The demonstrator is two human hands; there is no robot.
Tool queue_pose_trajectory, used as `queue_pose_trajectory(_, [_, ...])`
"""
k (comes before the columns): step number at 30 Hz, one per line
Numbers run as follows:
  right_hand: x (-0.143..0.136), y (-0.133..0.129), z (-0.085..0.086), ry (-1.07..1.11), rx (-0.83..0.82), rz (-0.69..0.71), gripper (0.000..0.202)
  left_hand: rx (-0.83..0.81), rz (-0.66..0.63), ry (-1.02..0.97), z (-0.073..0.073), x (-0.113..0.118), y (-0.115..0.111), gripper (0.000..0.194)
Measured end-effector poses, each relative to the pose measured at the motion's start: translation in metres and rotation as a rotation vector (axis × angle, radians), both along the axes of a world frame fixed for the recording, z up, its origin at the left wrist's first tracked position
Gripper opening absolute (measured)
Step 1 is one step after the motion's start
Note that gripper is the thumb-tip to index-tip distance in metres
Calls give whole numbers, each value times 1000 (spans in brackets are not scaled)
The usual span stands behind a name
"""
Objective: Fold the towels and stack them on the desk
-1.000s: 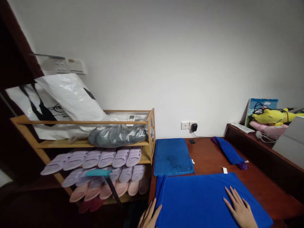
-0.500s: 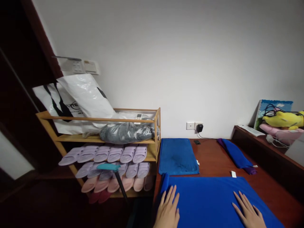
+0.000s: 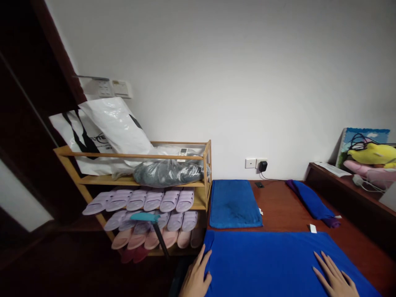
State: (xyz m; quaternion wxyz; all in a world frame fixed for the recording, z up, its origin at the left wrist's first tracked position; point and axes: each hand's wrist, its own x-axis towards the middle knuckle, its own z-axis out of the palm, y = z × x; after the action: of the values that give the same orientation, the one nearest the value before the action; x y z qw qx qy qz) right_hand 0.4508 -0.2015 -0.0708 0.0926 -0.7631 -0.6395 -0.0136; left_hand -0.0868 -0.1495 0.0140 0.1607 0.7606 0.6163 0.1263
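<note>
A bright blue cloth (image 3: 262, 262) lies spread flat on the reddish-brown table (image 3: 278, 204). My left hand (image 3: 196, 275) rests at the cloth's left edge, fingers apart. On the right part of the cloth lies my right hand (image 3: 334, 277), its fingers spread too. Behind the cloth is a folded darker blue cloth (image 3: 235, 204) with a white tag. A rolled blue and purple cloth (image 3: 313, 201) sits at the back right of the table. The bottom edge of the view cuts off both wrists.
A wooden rack (image 3: 206, 185) with slippers (image 3: 185, 199), white bags (image 3: 116, 128) and a plastic-wrapped bundle (image 3: 170, 172) stands left of the table. A raised ledge (image 3: 355, 196) at right holds a yellow plush toy (image 3: 375, 154). A black plug (image 3: 262, 166) is in the wall.
My left hand has moved left to the cloth's edge. The raised roll at the cloth's back left corner now lies flat. My right hand appears slightly farther right; the view has shifted a little.
</note>
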Motion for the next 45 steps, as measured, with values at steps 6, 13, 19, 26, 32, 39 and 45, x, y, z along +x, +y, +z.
queue_pose_trajectory(6, [0, 1, -2, 0, 1, -10, 57, 140, 55, 148, 12, 23, 16, 52])
queue_pose_trajectory(13, [-3, 4, -4, -1, 72, -50, 60, 143, 221, -157, 19, 46, 46, 41])
queue_pose_trajectory(19, [-10, 2, 12, 18, 64, -51, 61, -10, 295, -503, 14, 0, 54, 7])
queue_pose_trajectory(26, [-1, 5, 14, 144, 14, -54, 62, -337, 487, -1097, 5, -41, 71, 24])
queue_pose_trajectory(32, [26, 35, 26, 200, 29, -217, 57, -565, 568, -1310, -7, -50, 73, 26])
queue_pose_trajectory(39, [34, 98, 33, 330, -22, -324, 65, -621, 517, -1435, -11, -41, 86, 38])
queue_pose_trajectory(45, [25, 136, 19, 54, -149, -142, 60, -301, 613, -1397, -25, -46, 107, 43])
